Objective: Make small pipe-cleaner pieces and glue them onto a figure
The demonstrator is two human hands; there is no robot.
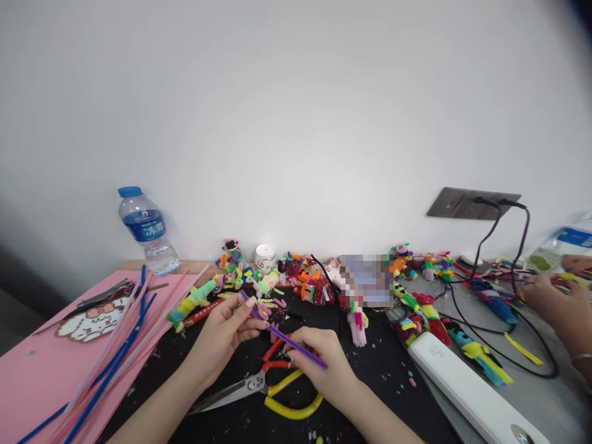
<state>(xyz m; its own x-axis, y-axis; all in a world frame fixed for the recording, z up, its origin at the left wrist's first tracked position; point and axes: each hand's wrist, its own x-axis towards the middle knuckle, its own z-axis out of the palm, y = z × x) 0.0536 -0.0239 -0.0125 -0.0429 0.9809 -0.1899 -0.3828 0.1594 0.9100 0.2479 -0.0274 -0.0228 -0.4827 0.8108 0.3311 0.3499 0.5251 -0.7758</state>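
Note:
A purple pipe cleaner (300,349) runs slantwise between my two hands above the black mat (370,394). Its upper end is pinched between the thumb and fingers of my left hand (231,327). Farther down, my right hand (324,361) grips it, with the free tip sticking out past the fingers. Under my hands lie large scissors (250,387) with one red and one yellow handle, their blade pointing left; my right hand hides part of the handles.
Blue and pink pipe cleaners (115,357) lie on a pink sheet (28,364) at left, near a water bottle (148,231). Fuzzy colourful figures (314,287) line the wall. A white device (467,382), cables (499,348) and another person's hands (555,296) are at right.

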